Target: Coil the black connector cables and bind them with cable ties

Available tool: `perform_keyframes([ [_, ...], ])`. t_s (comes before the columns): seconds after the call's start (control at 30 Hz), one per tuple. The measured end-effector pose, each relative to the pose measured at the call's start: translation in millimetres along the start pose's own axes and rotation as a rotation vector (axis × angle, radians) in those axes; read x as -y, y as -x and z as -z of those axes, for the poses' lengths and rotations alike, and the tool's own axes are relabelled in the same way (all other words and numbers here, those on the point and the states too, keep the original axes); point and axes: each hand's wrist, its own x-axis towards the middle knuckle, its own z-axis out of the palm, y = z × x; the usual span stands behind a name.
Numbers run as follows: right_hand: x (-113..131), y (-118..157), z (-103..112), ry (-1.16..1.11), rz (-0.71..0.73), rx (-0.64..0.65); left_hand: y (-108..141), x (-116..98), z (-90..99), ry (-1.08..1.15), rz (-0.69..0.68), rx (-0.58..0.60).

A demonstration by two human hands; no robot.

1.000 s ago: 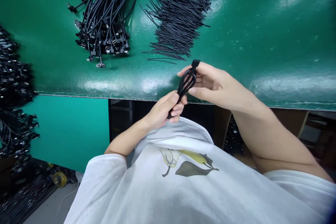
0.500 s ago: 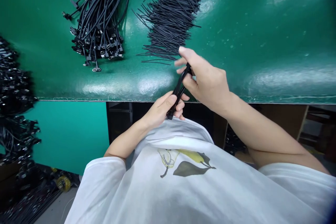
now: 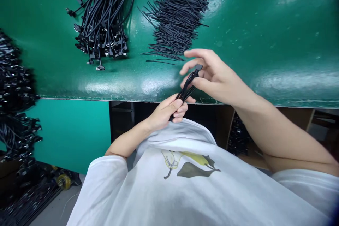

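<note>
Black cable (image 3: 187, 86), folded into a small bundle, slants up from my left hand (image 3: 169, 111), which is closed round its lower part. A flat dark connector (image 3: 198, 67) sticks out at the bundle's upper end. My right hand (image 3: 209, 72) is around that end with its fingers spread and curved. Its thumb lies against the cable, and some fingertips are partly behind the bundle. Just beyond the hands, a pile of short, thin black ties (image 3: 177, 24) lies on the green table (image 3: 251, 42).
A heap of long black cables with metal-tipped connectors (image 3: 102, 39) lies at the table's back left. More dark cables (image 3: 17, 84) are piled at the far left. The table's front edge (image 3: 132, 99) runs just behind my hands. Below it are shelves and a yellow roll (image 3: 63, 182).
My right hand has shifted slightly right and its fingers have spread wider, so the connector at the bundle's top now shows. My left hand keeps its grip.
</note>
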Motion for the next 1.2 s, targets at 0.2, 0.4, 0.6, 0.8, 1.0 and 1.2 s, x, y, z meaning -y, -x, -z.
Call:
perform_keyframes([
  [0.2,-22,14,-42,-0.344,-0.106,-0.074,-7,9,3.5,-0.142,-0.155,0.006],
  [0.4,-5,8,-61,-0.411,-0.017,-0.092,-8,4,-1.0,-0.029,0.0,0.035],
  [0.6,1,-5,-32,-0.133,0.044,0.033,0,-2,6.2,0.014,-0.089,0.019],
  [0.8,-15,-43,-6,0.777,0.053,-0.19,16,-24,36.3,0.016,-0.392,-0.353],
  [1.0,-21,-54,-26,1.036,-0.011,-0.135,10,-26,36.0,-0.02,-0.377,-0.321],
  [1.2,-9,-13,-34,0.592,0.002,0.153,4,-20,30.9,-0.042,-0.339,-0.271],
])
